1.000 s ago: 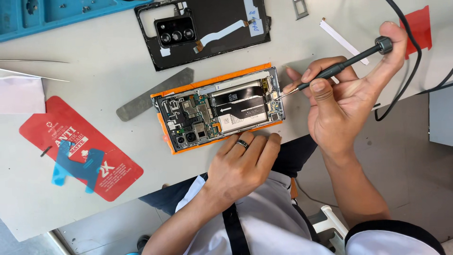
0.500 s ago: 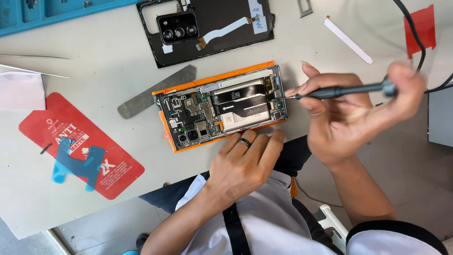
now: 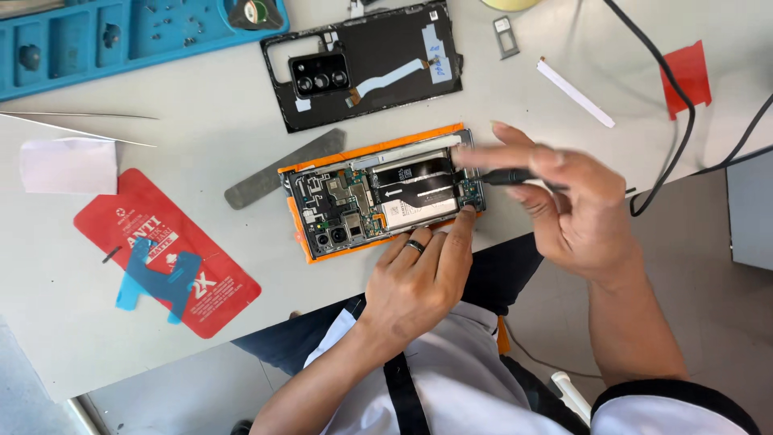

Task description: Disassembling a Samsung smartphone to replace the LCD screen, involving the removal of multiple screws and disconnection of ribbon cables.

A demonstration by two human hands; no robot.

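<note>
1. My right hand (image 3: pixel 576 213) pinches a black screwdriver (image 3: pixel 507 176), blurred, its tip at the right end of the opened phone (image 3: pixel 385 193) lying in its orange frame near the table (image 3: pixel 201 89) edge. I judge a slip could gouge the board.
2. My left hand (image 3: pixel 419 278) rests fingertips on the phone's near edge, holding nothing; light pressure may let it skate.
3. The cable (image 3: pixel 672 105) could snag my wrist.
</note>
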